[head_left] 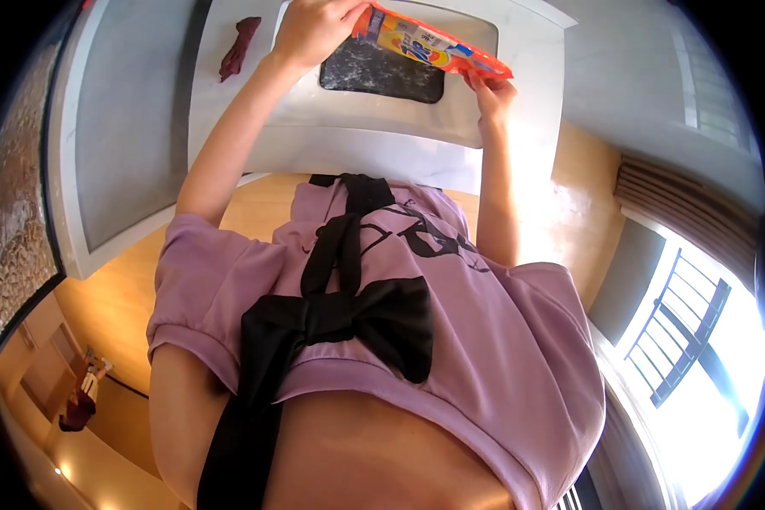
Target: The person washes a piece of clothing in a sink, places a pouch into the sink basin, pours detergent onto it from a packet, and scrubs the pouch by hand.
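From the head view, looking down past a purple shirt (pixel 450 314) with a black bow (pixel 340 319), straight onto a pale counter (pixel 221 110) and its basin (pixel 463 119). Holding an orange packet (pixel 425 44) stretched out above the basin, printed side showing, slanting down to the right. Gripping its left end with the left hand (pixel 314 30), closed tight, fingers curled round the edge. Pinching the lower right corner with the right hand (pixel 490 92), closed too, fingertips against the wrapper. Bulging a little along its length, but hiding whatever is inside; impossible to tell whether sealed or open. Now into the basin: pale-walled, rounded at the corners, holding a dark rectangular panel (pixel 382 76) with white streaks and specks across it. Too blurred to say whether foam, water or a pattern. Partly covered by the packet along the top. Over to the left, lying on the counter outside the basin, a crumpled dark red cloth (pixel 240 49), narrow and bunched, well apart from the packet.
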`<move>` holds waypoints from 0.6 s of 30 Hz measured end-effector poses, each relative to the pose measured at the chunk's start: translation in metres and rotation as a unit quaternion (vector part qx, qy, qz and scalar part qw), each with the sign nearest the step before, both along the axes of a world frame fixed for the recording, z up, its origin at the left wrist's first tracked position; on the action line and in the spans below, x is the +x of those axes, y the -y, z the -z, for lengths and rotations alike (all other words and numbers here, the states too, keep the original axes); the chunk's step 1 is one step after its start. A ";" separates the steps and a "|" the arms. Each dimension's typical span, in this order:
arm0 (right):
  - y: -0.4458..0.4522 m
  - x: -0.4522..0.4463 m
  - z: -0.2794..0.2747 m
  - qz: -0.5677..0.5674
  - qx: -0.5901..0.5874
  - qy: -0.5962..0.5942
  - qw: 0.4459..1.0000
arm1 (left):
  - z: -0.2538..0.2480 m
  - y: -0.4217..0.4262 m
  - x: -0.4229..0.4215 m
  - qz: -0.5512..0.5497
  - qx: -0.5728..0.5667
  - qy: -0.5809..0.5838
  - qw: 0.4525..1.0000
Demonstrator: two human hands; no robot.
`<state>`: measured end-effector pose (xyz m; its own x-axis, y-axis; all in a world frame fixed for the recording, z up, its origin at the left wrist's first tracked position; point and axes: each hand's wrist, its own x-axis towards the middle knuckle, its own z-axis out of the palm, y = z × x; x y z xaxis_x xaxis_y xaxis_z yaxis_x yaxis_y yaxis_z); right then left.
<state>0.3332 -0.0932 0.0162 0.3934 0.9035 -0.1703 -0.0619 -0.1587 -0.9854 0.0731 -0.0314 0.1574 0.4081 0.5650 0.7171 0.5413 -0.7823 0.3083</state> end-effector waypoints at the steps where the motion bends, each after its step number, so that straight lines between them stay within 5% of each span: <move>1: 0.000 -0.002 -0.002 -0.005 -0.002 -0.019 1.000 | 0.000 0.000 -0.001 -0.002 0.000 -0.001 1.000; 18: -0.003 0.001 0.016 0.027 0.025 -0.017 0.999 | 0.003 0.000 0.005 0.013 0.007 -0.005 1.000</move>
